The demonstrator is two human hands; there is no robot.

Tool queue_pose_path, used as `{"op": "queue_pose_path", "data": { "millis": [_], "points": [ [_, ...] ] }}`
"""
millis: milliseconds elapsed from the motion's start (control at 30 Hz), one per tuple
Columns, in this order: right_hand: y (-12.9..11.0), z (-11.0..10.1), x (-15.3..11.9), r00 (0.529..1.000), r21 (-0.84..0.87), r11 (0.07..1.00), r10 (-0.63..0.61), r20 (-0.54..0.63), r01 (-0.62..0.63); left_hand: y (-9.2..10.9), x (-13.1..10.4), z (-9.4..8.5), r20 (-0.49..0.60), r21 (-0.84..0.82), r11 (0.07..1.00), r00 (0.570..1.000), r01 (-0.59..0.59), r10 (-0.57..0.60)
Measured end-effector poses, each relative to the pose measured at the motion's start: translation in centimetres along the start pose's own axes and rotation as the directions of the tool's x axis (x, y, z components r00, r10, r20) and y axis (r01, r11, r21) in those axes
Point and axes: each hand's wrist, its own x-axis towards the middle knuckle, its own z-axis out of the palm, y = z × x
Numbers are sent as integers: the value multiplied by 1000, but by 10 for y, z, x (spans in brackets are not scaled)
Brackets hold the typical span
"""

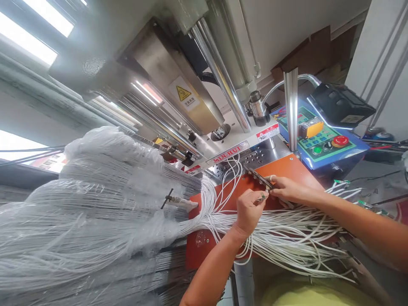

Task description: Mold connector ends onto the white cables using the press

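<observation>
My left hand (250,208) is closed, pinching a small green circuit board (262,197) over the orange board (306,172). Beside it, my right hand (284,189) has its fingers closed on the near end of a dark metal strip fixture (259,177). The far end of this fixture points toward the machine's perforated metal bed (253,158). Both hands nearly touch at the fixture's near end. Under them a thick bundle of white cables (277,229) runs across the orange board, and several loops rise toward the machine.
The press (228,153) stands ahead, with metal columns above. At the right is a blue control box (342,159) with a red button. Plastic-wrapped cables (95,212) fill the left. A T-handled clamp (174,199) stands at the orange board's left edge. Small green boards lie right.
</observation>
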Motion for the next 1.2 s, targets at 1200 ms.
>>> {"op": "queue_pose_path", "data": {
  "millis": [1200],
  "points": [
    [1, 0, -6, 990, -298, 948, -132, -45, 113, 3, 7, -16, 199, -310, 864, 916, 396, -349]
  ]
}}
